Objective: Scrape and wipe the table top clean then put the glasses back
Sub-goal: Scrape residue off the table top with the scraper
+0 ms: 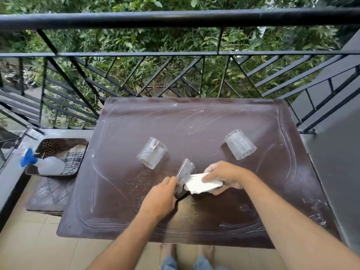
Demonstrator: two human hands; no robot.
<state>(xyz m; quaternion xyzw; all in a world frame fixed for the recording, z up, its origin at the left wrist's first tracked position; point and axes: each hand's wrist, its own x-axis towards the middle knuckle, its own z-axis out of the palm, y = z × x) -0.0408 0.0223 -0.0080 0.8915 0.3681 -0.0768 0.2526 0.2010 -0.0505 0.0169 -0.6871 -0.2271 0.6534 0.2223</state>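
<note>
A dark brown plastic table carries white scrape marks and a patch of fine grit near its front. Two clear glasses stand upside down on it, one left of centre and one to the right. My left hand grips a metal scraper, its blade tilted up off the table. My right hand holds a folded white tissue pressed against the scraper's blade.
A brown basket tray stands on a low stool at the left, holding a spray bottle with a blue nozzle and a checked cloth. A black metal railing runs behind the table. A grey wall is on the right.
</note>
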